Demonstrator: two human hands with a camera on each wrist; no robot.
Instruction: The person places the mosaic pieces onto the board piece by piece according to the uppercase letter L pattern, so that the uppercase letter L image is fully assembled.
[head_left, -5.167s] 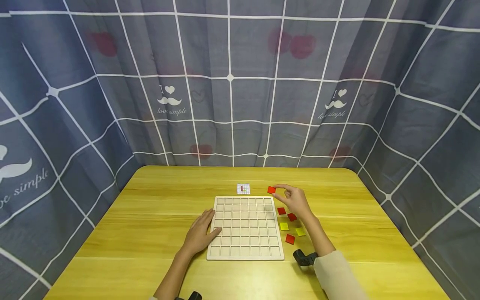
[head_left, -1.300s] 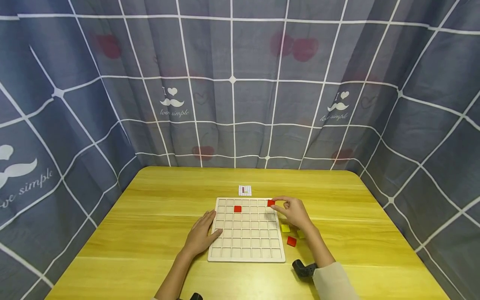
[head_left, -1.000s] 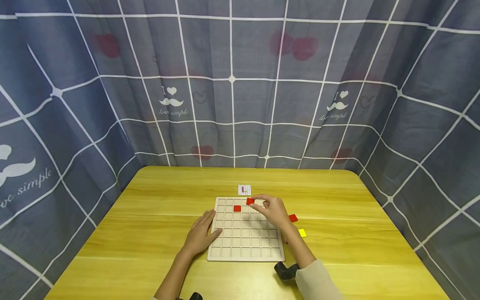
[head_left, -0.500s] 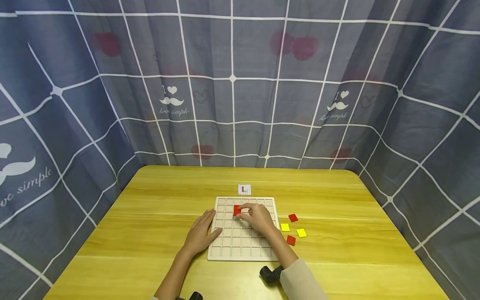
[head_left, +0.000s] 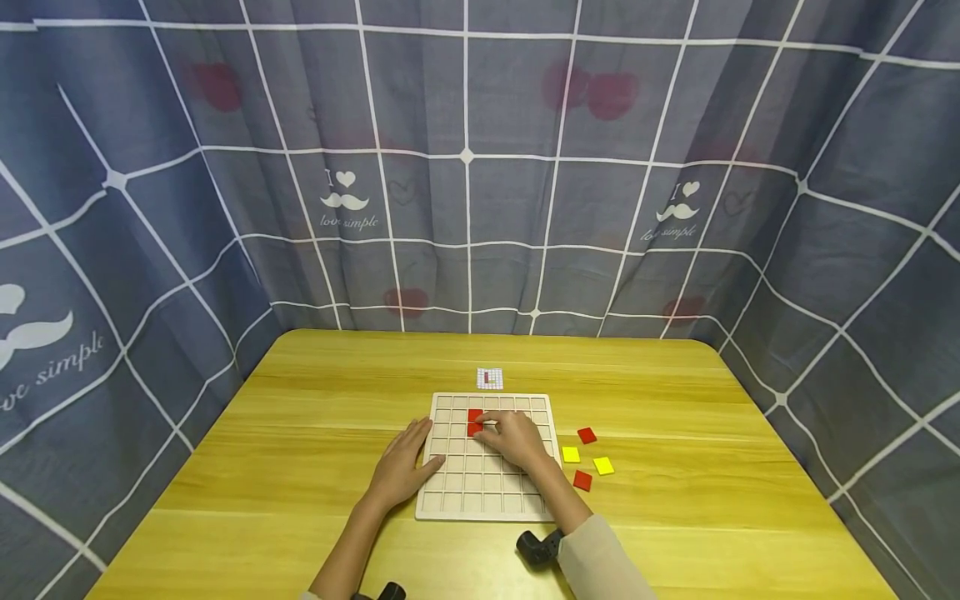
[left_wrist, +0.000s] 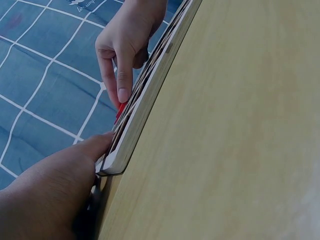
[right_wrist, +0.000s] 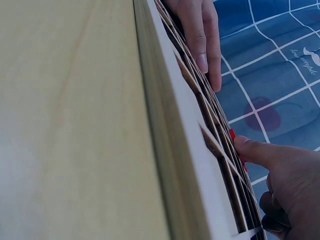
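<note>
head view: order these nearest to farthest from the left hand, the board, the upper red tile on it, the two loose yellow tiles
From the left hand:
1. Board: touching, hand at its left edge.
2. Upper red tile: on the board's far half.
3. Left yellow tile: just right of the board.
4. Right yellow tile: farther right.

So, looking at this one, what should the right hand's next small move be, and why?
Probably the right hand should gently release the nearer red tile: it looks lined up with the farther red tile on the board, and the left hand rests at the board's left edge.
</note>
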